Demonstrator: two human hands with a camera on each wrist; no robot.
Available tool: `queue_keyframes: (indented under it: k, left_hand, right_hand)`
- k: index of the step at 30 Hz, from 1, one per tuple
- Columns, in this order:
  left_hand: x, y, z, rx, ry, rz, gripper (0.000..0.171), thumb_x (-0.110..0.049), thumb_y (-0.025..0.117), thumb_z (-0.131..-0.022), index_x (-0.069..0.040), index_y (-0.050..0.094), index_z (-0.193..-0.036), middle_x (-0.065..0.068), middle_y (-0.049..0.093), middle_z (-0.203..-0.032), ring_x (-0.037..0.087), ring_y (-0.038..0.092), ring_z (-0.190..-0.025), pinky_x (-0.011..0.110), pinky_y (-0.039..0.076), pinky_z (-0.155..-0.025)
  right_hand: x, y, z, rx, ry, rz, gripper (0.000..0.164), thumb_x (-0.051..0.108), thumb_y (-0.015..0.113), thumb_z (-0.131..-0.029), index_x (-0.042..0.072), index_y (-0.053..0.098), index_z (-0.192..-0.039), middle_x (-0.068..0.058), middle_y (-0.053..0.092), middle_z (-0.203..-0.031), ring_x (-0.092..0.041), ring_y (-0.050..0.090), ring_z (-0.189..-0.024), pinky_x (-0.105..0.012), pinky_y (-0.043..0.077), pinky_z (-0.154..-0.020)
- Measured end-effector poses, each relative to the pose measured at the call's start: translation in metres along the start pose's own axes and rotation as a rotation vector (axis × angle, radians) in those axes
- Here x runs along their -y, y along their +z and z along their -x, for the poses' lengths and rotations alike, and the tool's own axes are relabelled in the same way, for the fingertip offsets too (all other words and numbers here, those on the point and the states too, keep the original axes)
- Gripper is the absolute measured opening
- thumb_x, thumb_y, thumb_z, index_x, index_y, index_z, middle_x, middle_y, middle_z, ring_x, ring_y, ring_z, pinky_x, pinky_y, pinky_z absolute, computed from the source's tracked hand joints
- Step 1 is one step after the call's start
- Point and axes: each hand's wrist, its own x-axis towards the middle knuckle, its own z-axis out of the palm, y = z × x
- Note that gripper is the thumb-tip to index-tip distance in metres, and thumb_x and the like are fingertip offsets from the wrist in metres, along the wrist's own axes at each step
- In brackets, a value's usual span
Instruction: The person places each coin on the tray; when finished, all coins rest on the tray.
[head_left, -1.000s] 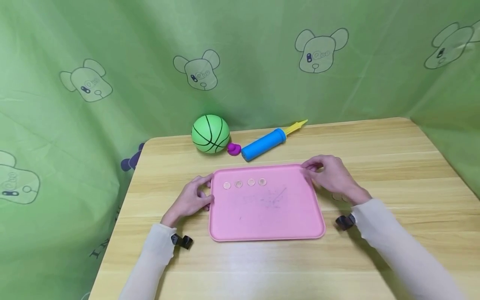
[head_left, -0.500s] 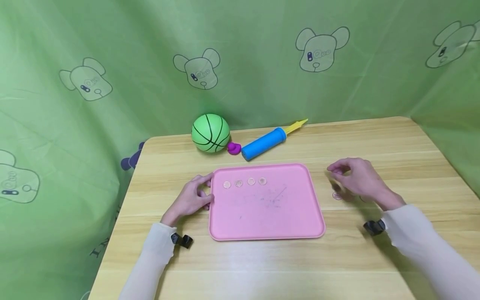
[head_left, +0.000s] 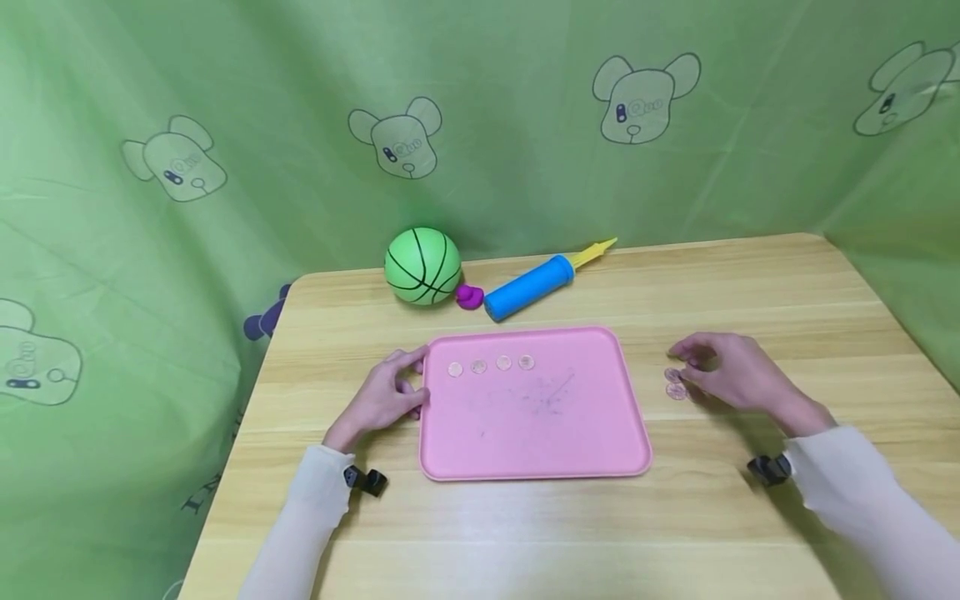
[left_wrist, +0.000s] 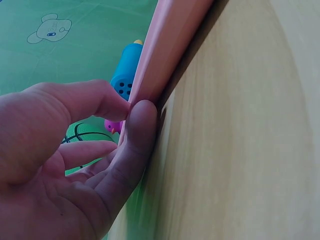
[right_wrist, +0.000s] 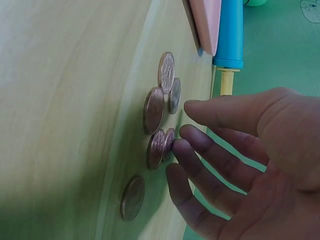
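Note:
A pink rectangular tray [head_left: 532, 433] lies on the wooden table. Several coins [head_left: 503, 363] form a row along its far side. At the tray's left edge, my left hand [head_left: 382, 392] grips the rim; in the left wrist view its thumb [left_wrist: 142, 120] and a bent finger meet at the pink edge. Right of the tray, my right hand [head_left: 731, 371] hovers at a loose group of coins [head_left: 676, 391]. Seen from the right wrist, its fingers are spread and gently bent with nothing between them, the fingertips close to several flat coins [right_wrist: 153, 110].
Behind the tray are a green ball [head_left: 423, 267] with black lines, a small purple duck [head_left: 469, 297] and a blue hand pump [head_left: 528, 287] with a yellow nozzle. A green curtain [head_left: 510, 200] with bear prints hangs beyond the table's far edge.
My right hand has left the tray's far right corner and moved right to the loose coins, uncovering some of them. My left hand stays at the tray's left edge.

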Motion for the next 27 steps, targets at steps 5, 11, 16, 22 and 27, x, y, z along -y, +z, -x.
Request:
queue_keyframes:
  k: [5,11,16,22,27]
  left_hand:
    - [0.0,0.0,0.0,0.003,0.001,0.006,0.079,0.006,0.073,-0.095,-0.002,0.041,-0.167,0.021,0.057,-0.136,0.015,0.069,-0.071,0.032,0.071,-0.062]
    - [0.0,0.0,0.0,-0.005,0.01,0.008,0.078,0.007,0.073,-0.094,-0.001,0.042,-0.166,0.023,0.057,-0.136,0.017,0.07,-0.071,0.033,0.071,-0.061]
    - [-0.002,0.0,0.001,0.0,0.009,0.004,0.078,0.006,0.073,-0.095,0.0,0.041,-0.166,0.022,0.056,-0.135,0.016,0.069,-0.071,0.033,0.07,-0.061]
    - [0.001,0.0,0.0,0.001,-0.005,0.003,0.079,0.006,0.073,-0.095,-0.001,0.041,-0.167,0.02,0.056,-0.135,0.014,0.069,-0.071,0.031,0.07,-0.061]
    - [0.001,0.0,-0.001,0.001,-0.001,-0.001,0.079,0.006,0.074,-0.095,-0.001,0.041,-0.166,0.02,0.057,-0.135,0.015,0.069,-0.071,0.031,0.07,-0.061]
  right_hand:
    - [-0.004,0.001,0.003,-0.037,-0.03,0.002,0.031,0.004,0.079,-0.094,-0.001,0.076,-0.125,-0.019,0.08,-0.112,-0.039,0.076,-0.104,-0.069,0.061,-0.098]
    - [-0.009,0.002,0.003,-0.06,-0.027,0.013,0.029,0.006,0.079,-0.095,-0.001,0.076,-0.123,-0.019,0.08,-0.11,-0.041,0.076,-0.103,-0.072,0.059,-0.098]
    - [-0.013,0.003,0.002,-0.05,0.001,0.012,0.03,0.007,0.08,-0.095,-0.002,0.075,-0.124,-0.017,0.08,-0.108,-0.039,0.074,-0.101,-0.072,0.059,-0.096]
    - [-0.016,0.0,0.0,-0.043,0.048,0.021,0.031,0.01,0.079,-0.096,-0.001,0.075,-0.125,-0.017,0.079,-0.108,-0.038,0.073,-0.103,-0.066,0.06,-0.094]
    - [-0.017,0.0,-0.003,-0.02,0.072,0.045,0.032,0.013,0.078,-0.097,-0.001,0.075,-0.125,-0.014,0.079,-0.105,-0.029,0.072,-0.097,-0.041,0.059,-0.084]
